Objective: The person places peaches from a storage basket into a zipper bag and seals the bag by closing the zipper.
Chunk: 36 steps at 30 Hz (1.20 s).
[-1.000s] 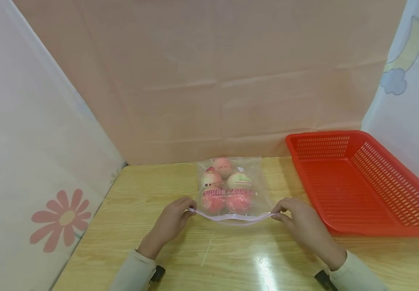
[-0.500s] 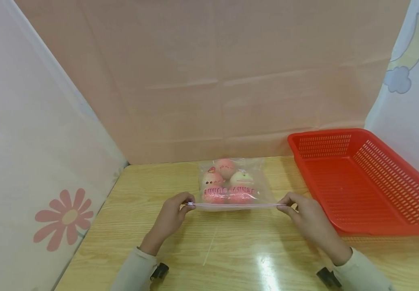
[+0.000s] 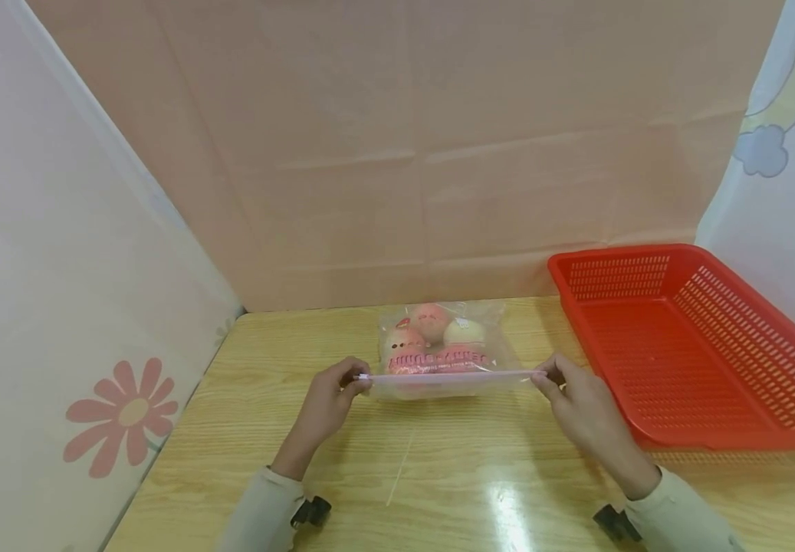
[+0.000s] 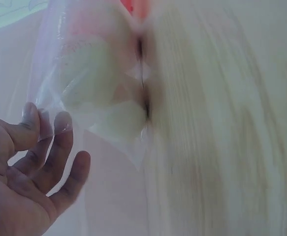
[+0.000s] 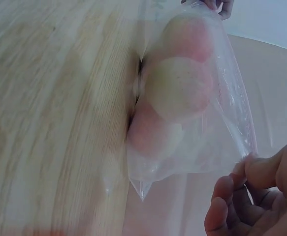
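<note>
A clear zip bag (image 3: 500,353) with pink lettering lies in the middle of the table, its mouth edge toward me. Several peaches (image 3: 429,322) fill it, pale with red blush. My left hand (image 3: 330,400) pinches the left end of the pink zip strip (image 3: 448,377), where a small white slider shows. At the strip's right end, my right hand (image 3: 579,405) pinches the corner between thumb and forefinger. The strip is stretched straight between both hands and lifted above the table. In the right wrist view, the peaches (image 5: 180,88) rest low in the bag, near the wood.
To the right stands a red plastic basket (image 3: 652,368) with slotted walls, close to my right hand. The wooden table (image 3: 287,337) ends at a pinkish-beige backdrop (image 3: 342,192). A pale wall covering with a flower print (image 3: 128,414) borders the left side.
Both hands have raised the bag's mouth edge and moved it slightly away from me. The strip has gone from sagging to straight and taut, with the right hand shifting a little rightward.
</note>
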Motion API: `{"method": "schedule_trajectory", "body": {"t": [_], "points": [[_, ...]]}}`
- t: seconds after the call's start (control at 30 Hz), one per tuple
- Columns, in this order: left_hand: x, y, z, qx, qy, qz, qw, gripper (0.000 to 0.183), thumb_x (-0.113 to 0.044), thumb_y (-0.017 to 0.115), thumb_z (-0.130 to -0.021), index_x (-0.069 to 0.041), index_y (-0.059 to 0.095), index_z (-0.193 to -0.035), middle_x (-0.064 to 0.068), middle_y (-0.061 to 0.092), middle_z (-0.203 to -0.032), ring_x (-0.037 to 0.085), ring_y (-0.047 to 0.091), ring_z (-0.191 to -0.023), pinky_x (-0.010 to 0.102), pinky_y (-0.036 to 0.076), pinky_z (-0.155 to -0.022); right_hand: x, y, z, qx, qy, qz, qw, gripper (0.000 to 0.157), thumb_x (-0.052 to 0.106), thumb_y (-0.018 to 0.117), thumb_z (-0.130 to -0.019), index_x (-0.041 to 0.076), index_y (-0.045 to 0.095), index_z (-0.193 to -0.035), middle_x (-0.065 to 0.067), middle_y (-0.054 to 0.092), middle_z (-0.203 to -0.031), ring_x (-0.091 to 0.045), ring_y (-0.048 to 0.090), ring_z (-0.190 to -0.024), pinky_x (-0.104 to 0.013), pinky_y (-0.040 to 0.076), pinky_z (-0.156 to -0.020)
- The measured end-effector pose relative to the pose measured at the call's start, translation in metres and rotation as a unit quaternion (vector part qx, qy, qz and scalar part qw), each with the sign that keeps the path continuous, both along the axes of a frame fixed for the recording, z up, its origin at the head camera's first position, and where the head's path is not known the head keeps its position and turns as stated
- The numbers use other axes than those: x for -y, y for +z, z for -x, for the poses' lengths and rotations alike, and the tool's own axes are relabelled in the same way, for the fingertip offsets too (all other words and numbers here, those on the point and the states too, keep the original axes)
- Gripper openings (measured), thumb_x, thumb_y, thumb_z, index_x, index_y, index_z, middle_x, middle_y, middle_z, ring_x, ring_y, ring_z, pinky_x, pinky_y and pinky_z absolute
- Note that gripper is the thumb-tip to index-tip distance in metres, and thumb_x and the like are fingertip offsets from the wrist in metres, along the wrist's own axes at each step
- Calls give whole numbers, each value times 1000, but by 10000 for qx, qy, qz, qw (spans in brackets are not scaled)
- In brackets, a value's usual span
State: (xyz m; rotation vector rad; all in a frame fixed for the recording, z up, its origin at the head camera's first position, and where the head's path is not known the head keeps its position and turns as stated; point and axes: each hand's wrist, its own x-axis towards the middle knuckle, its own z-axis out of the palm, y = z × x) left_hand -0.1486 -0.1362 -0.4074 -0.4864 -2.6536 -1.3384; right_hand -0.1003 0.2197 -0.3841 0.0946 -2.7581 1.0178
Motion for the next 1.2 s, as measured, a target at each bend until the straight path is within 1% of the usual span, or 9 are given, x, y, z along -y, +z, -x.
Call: {"method": "schedule_trajectory", "body": {"t": [0.17,0.3,0.4,0.5,0.63,0.8,0.9,1.03,1.2], "points": [[-2,-2,2,438,115,-577,9973,9,-8,64,-88,-16,66,-93,3,66,-82,19,64,-75,36,58,-68,1,-1,3,183,-78,145,9997,28,38,45,-100,13,56,-102,-9,62,-95,-14,45,-64,-23,38,-54],[3,-2,0,881,95,-1013,9909,12,-5,67,-85,-10,65,-95,7,68,-88,20,67,-79,42,58,-75,1,0,3,268,-13,151,9995,29,37,45,-100,11,56,-105,-10,63,-100,-16,46,-68,-23,38,-55],[7,-3,-1,1073,-82,-1239,9864,12,-4,68,-84,-5,63,-95,11,70,-90,20,70,-81,41,58,-79,1,-1,2,219,11,35,9998,26,33,47,-99,10,57,-105,-8,63,-97,-15,44,-66,-22,36,-54],[10,-5,-1,1152,-306,-1385,9832,11,-4,67,-84,0,61,-92,16,72,-92,19,72,-83,36,58,-83,1,-3,1,92,36,-98,9999,24,31,50,-99,9,59,-105,-6,62,-94,-13,42,-66,-22,34,-54],[12,-6,-1,1289,-348,-1532,9791,13,-4,65,-85,5,60,-93,21,72,-94,19,73,-83,27,58,-82,3,-6,1,-111,68,-296,9995,19,27,55,-97,9,61,-102,-5,63,-92,-15,46,-73,-24,36,-60],[10,-5,-3,1470,-143,-1701,9743,13,-1,64,-85,7,60,-94,18,73,-90,21,73,-83,27,59,-79,9,-7,1,-400,26,-547,9977,14,21,61,-93,9,61,-101,-10,63,-98,-27,56,-90,-40,45,-74],[7,-5,-3,1480,-74,-1723,9738,15,-2,64,-85,9,60,-94,14,73,-87,23,73,-83,29,59,-78,21,-5,-1,-702,29,-555,9960,17,19,66,-88,11,61,-102,-14,61,-109,-37,51,-104,-50,38,-86],[6,-4,-5,1457,-55,-1695,9747,14,-1,64,-86,10,59,-93,20,72,-89,26,73,-84,31,59,-78,49,1,0,-1093,418,-413,9923,22,20,72,-84,13,61,-102,-11,58,-111,-34,45,-107,-48,29,-86],[5,-2,-6,1534,-34,-1761,9723,10,2,63,-86,9,59,-92,22,72,-91,28,73,-86,30,59,-79,90,10,6,-1377,1321,-381,9809,25,24,74,-82,15,62,-103,0,62,-106,-23,51,-108,-46,35,-95]]}}
